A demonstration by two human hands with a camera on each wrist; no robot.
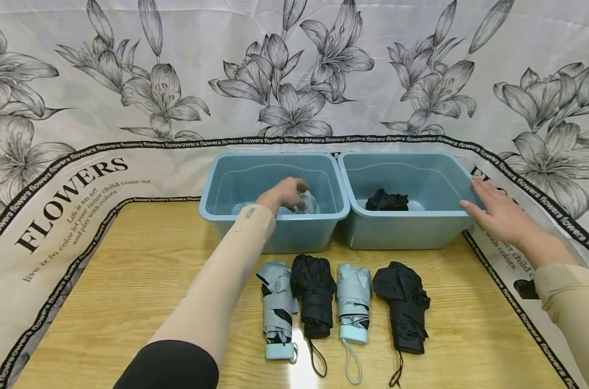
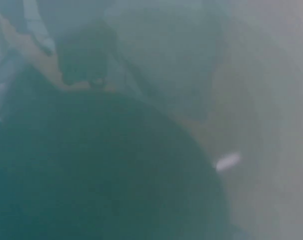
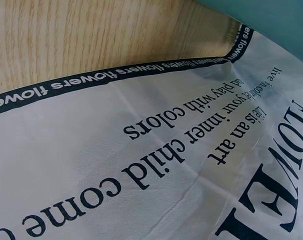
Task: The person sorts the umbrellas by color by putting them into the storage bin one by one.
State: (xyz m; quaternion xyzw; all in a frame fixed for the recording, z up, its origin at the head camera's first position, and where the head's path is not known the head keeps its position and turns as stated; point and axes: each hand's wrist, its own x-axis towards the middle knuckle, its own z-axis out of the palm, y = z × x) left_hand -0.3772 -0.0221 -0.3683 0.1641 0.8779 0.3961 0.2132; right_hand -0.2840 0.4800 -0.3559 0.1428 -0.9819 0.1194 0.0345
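My left hand (image 1: 283, 195) reaches over the front rim of the left blue bin (image 1: 275, 237), fingers loosely bent and spread from the thumb. Right at the fingertips, a folded light blue umbrella (image 1: 311, 203) lies low in that bin, partly hidden by the hand and rim. On the right rim of the second blue bin (image 1: 396, 235) rests my right hand (image 1: 506, 213), its fingers straight. Inside that bin is a folded black umbrella (image 1: 387, 200). The left wrist view is hazy, filled mostly by a blue-green surface.
Before the bins lie a light blue umbrella (image 1: 278, 308), a black umbrella (image 1: 315, 297), another light blue umbrella (image 1: 354, 300) and another black umbrella (image 1: 402, 308), straps toward me. Flower-printed cloth (image 1: 168, 108) rises behind and edges the wooden table (image 1: 144, 259).
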